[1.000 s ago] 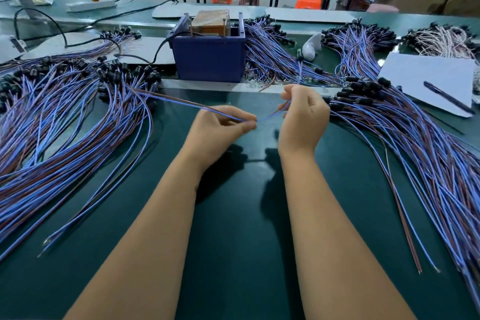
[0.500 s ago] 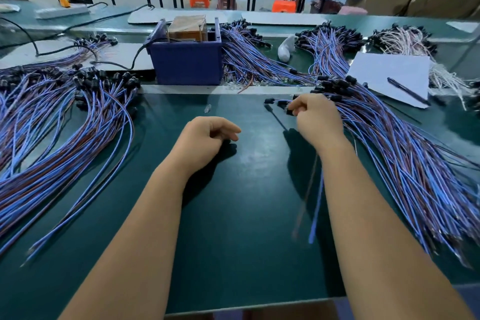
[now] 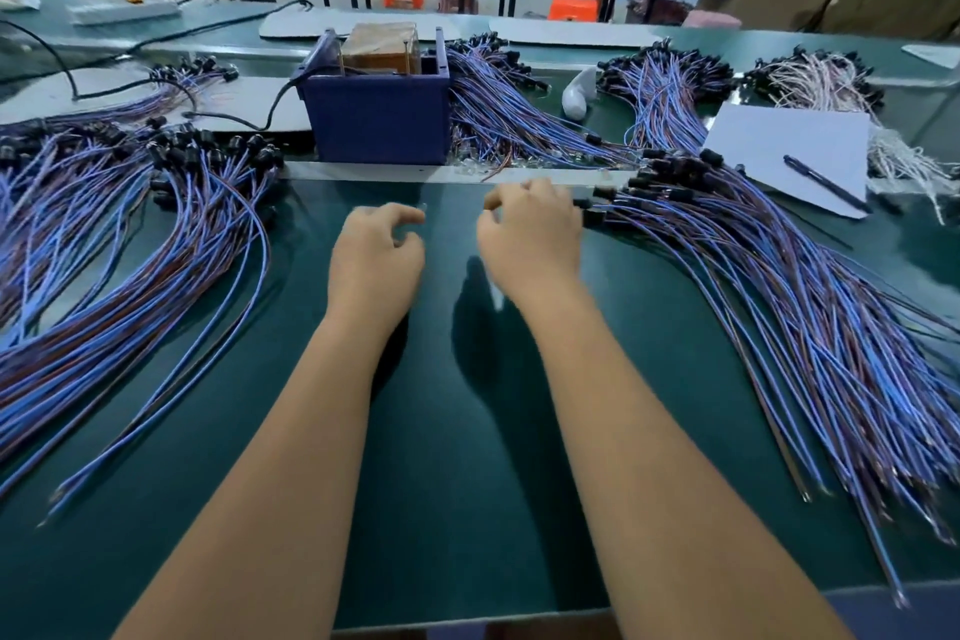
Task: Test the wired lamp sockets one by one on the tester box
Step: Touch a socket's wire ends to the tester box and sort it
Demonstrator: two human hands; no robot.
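Thin blue-and-brown wired sockets (image 3: 779, 307) fanned over the smooth green bench (image 3: 457, 431). Left hand (image 3: 375, 259) hovered mid-frame, loosely curled, empty. Right hand (image 3: 531, 234) was blurred; its grip couldn't be told.

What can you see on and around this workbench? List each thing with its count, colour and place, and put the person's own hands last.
workbench: one, dark green, under everything
tester box: one, dark blue, brown block inside, back centre
left pile of wired sockets: many, blue and brown wires with black sockets, left of the box
right pile of wired sockets: many, same colours, fanned out at right
middle pile of wired sockets: many, same colours, just right of the box
white-wired bundle: one, pale wires, far right back
paper sheet: one, white, right
pen: one, dark, on the sheet
stools: several, orange, on the floor behind
left hand: loosely curled, empty, centre
right hand: curled, beside the right pile's sockets; grip blurred
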